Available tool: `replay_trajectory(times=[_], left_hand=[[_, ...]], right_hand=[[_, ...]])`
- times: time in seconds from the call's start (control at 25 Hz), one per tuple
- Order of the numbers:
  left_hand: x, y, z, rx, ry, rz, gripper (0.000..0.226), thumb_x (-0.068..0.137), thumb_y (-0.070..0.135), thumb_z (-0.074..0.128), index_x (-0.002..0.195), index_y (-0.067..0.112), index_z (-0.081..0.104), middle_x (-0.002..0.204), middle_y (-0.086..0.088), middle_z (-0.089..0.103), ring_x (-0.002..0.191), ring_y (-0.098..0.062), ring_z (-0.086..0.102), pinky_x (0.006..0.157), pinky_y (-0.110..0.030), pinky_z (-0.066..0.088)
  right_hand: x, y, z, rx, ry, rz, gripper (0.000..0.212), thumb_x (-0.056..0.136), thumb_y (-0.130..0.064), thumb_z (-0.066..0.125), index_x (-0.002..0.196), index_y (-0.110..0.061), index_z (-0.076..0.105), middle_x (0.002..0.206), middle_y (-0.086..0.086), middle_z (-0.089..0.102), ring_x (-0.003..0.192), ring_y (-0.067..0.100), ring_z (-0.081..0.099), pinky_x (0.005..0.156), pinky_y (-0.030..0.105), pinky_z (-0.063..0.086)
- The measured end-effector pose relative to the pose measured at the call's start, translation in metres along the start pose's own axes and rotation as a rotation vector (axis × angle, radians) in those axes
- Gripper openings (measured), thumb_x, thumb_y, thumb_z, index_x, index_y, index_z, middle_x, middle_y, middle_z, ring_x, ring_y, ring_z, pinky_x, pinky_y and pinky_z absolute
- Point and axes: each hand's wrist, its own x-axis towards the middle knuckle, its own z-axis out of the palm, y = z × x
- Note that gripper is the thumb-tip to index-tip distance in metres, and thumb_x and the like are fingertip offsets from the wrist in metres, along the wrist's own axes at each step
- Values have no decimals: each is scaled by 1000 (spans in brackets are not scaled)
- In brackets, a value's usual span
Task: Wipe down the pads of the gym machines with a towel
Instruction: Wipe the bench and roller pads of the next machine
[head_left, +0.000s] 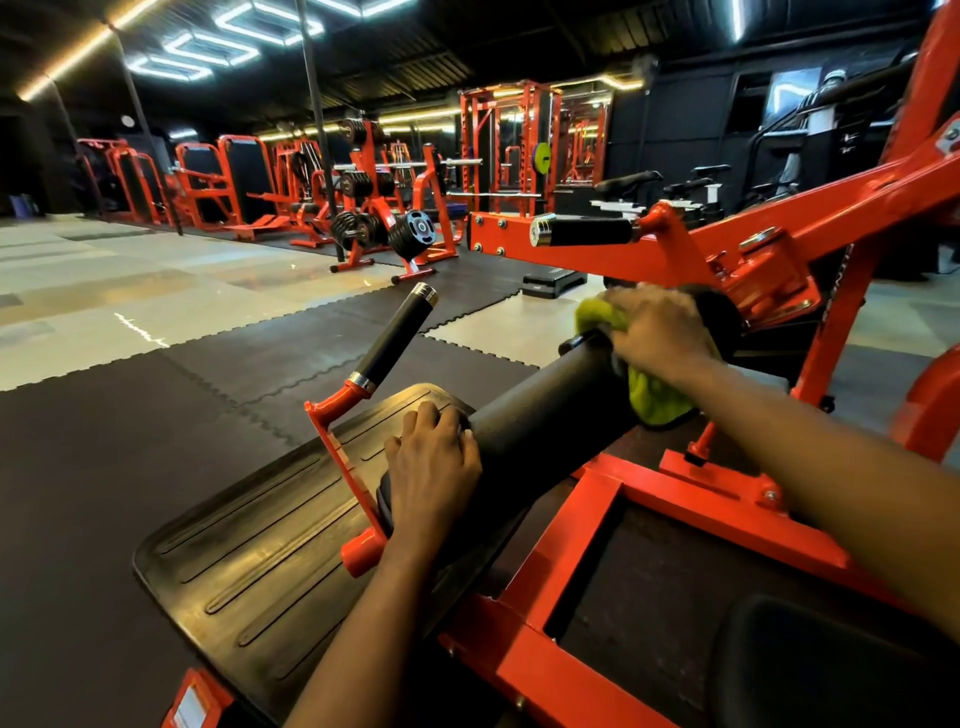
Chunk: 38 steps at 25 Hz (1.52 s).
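Note:
A long black roller pad lies across the orange machine frame in front of me. My left hand rests on the pad's near end with fingers curled over its top. My right hand grips a lime-green towel and presses it onto the pad's far end; the towel hangs down below my wrist and pokes out past my fingers. A second black pad behind my right hand is mostly hidden.
A ribbed black footplate lies below left. Two black-gripped handles stick up and out from the frame. Another black seat pad sits at the lower right. Weight racks and orange machines line the far side; rubber mats cover the floor.

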Motion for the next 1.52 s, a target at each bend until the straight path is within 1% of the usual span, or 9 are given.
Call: replay_trajectory(times=[0.12, 0.32, 0.52, 0.72, 0.92, 1.04, 1.16, 1.36, 1.52], left_hand=[[-1, -1, 1, 32, -4, 7, 27, 99, 35, 46, 119, 20, 57, 121, -1, 49, 114, -17, 43, 97, -41, 37], [-3, 5, 6, 71, 56, 10, 36, 90, 39, 42, 111, 17, 62, 111, -4, 51, 105, -20, 45, 86, -41, 41], [-18, 13, 12, 74, 185, 22, 31, 84, 35, 47, 99, 13, 64, 101, -5, 53, 95, -20, 45, 74, -38, 39], [-25, 21, 17, 54, 261, 31, 31, 83, 32, 45, 97, 11, 63, 96, -7, 53, 90, -23, 47, 71, -37, 38], [-36, 18, 20, 40, 272, 79, 35, 82, 30, 46, 102, 8, 64, 102, -12, 56, 94, -27, 50, 74, -37, 39], [-34, 16, 15, -19, 260, 75, 37, 83, 31, 46, 103, 7, 66, 100, -11, 56, 93, -26, 50, 74, -36, 40], [-42, 4, 10, -46, 248, 63, 38, 83, 32, 45, 107, 10, 65, 106, -10, 58, 98, -25, 51, 79, -35, 39], [-60, -29, -1, -101, 260, -14, 28, 88, 31, 47, 106, 14, 61, 108, -6, 59, 101, -19, 50, 82, -36, 43], [-68, -39, -6, -196, 238, -3, 20, 91, 15, 62, 111, 14, 60, 114, -5, 57, 103, -14, 49, 81, -37, 53]], right_hand=[[34, 22, -1, -7, 38, 257, 36, 92, -32, 68, 128, -29, 63, 125, 9, 67, 121, 31, 53, 102, 45, 33], [5, 25, -5, 56, -76, -149, 38, 92, -47, 66, 128, -37, 61, 120, 1, 70, 114, 28, 62, 100, 45, 45], [57, 68, -19, -32, -97, 175, 36, 94, -43, 65, 128, -32, 60, 116, 15, 68, 108, 37, 62, 93, 44, 47], [23, 30, 3, 56, -231, -192, 45, 92, -65, 50, 132, -45, 53, 108, 1, 70, 99, 26, 65, 84, 40, 53], [44, 45, -22, 1, -162, 63, 45, 98, -61, 48, 135, -36, 53, 115, 13, 70, 109, 37, 64, 96, 46, 45], [30, -8, -1, -140, -250, -88, 45, 99, -63, 44, 138, -42, 50, 121, 14, 67, 110, 38, 62, 85, 41, 47], [2, -32, 8, -66, -260, -284, 37, 97, -64, 44, 127, -42, 51, 112, 11, 71, 100, 36, 66, 77, 41, 49], [20, -6, -8, -76, -140, 13, 37, 100, -56, 48, 128, -32, 54, 106, 18, 71, 102, 39, 66, 91, 46, 48], [-7, -65, 13, -160, -179, -150, 35, 100, -54, 45, 126, -32, 55, 108, 17, 69, 99, 39, 65, 75, 39, 45]])
